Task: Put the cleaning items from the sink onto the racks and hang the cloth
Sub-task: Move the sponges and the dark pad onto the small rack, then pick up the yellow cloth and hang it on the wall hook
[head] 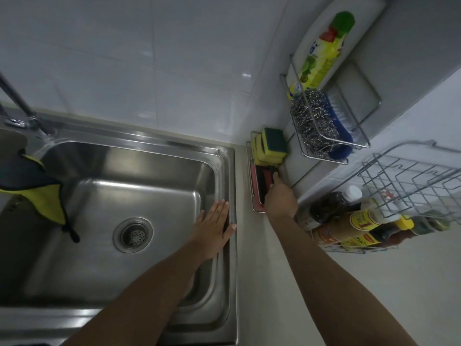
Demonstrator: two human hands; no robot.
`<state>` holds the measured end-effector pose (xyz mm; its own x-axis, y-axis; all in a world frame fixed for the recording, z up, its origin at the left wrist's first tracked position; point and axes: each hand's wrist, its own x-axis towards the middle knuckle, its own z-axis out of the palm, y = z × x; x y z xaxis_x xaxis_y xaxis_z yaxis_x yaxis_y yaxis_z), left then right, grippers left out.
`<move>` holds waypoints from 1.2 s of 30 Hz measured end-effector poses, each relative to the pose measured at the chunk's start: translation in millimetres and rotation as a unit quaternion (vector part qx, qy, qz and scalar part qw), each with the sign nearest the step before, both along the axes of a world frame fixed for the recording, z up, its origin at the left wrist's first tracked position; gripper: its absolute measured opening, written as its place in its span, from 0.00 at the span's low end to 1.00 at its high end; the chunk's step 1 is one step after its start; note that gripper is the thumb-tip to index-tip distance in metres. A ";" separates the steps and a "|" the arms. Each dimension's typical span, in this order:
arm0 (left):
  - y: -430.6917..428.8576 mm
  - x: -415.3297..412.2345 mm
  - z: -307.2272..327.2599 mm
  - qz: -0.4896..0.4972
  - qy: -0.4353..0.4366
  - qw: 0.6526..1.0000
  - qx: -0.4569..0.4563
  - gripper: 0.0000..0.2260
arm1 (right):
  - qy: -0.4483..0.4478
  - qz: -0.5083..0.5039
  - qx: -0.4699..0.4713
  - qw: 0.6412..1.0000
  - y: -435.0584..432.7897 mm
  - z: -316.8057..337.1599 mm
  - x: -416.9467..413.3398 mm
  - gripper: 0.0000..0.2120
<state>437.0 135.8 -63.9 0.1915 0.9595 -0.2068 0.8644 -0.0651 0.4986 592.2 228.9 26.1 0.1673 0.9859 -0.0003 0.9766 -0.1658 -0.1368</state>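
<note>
Head view: the left hand point(214, 228) lies flat with fingers spread and straight on the right rim of the stainless sink point(99, 245), holding nothing. The right hand point(279, 196) reaches past the sink to the low wire rack point(252, 171) on the desk point(262, 283) by the wall corner; its fingertips rest on a dark scouring pad point(264, 178) lying in that rack, but whether they grip it or only touch it cannot be told. Just behind the pad, in the same rack, yellow-and-green sponges point(272, 146) stand stacked on edge. Above and to the right, the wall-mounted wire rack point(359, 146) carries a steel wool scourer point(311, 126), a blue brush point(339, 126) beside it, and a yellow dish soap bottle point(321, 51) with a green cap. The yellow-and-dark cloth point(37, 193) hangs draped from the faucet point(22, 106) at the sink's left side, well apart from both hands. The basin itself holds only its drain point(132, 236)
</note>
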 end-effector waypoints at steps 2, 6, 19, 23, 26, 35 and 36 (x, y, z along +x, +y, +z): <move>0.9 -2.5 3.5 -0.014 0.009 1.000 -0.011 0.34 | -0.018 0.005 -0.002 1.000 -7.2 2.5 0.6 0.26; 5.9 -9.5 11.8 -0.046 0.034 0.998 -0.029 0.32 | 0.005 0.000 -0.020 1.000 -27.3 3.4 -2.5 0.30; -29.7 -112.5 50.6 -0.082 0.119 0.990 0.006 0.29 | 0.002 0.007 -0.048 0.999 -122.0 1.2 -62.0 0.27; -46.0 -181.7 57.5 -0.046 0.148 0.988 0.014 0.28 | 0.010 0.061 -0.054 0.997 -136.9 -4.6 -127.3 0.27; -59.3 -239.1 56.6 -0.013 0.165 0.986 0.021 0.28 | 0.025 0.105 -0.068 0.992 -143.4 -14.2 -183.6 0.28; -97.4 -383.6 53.9 0.105 0.212 0.971 0.034 0.27 | 0.045 0.232 -0.123 0.964 -144.7 -38.7 -329.3 0.28; -99.7 -394.2 53.6 0.116 0.215 0.969 0.030 0.27 | 0.048 0.244 -0.129 0.960 -143.1 -41.0 -341.6 0.28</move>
